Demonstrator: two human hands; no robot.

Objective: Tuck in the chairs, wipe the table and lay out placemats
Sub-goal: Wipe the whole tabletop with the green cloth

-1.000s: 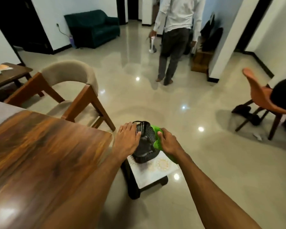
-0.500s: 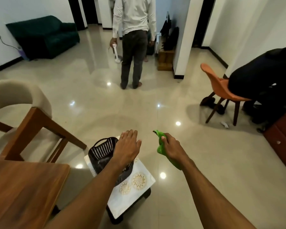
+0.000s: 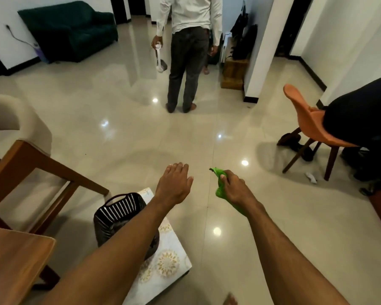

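With our right hand [image 3: 235, 187] clenched on the green cloth [image 3: 220, 182] at centre frame and our left hand [image 3: 174, 186] spread and holding nothing, we judge wiping is the step in hand; next we must turn toward the wooden surface [image 3: 15, 260] at lower left

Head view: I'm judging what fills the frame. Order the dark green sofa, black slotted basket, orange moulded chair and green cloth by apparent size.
1. Dark green sofa, though it stands farthest away.
2. Orange moulded chair, partly hidden by a dark garment, and black slotted basket, partly behind the left forearm: too alike to rank.
3. Green cloth, bunched in the right hand.
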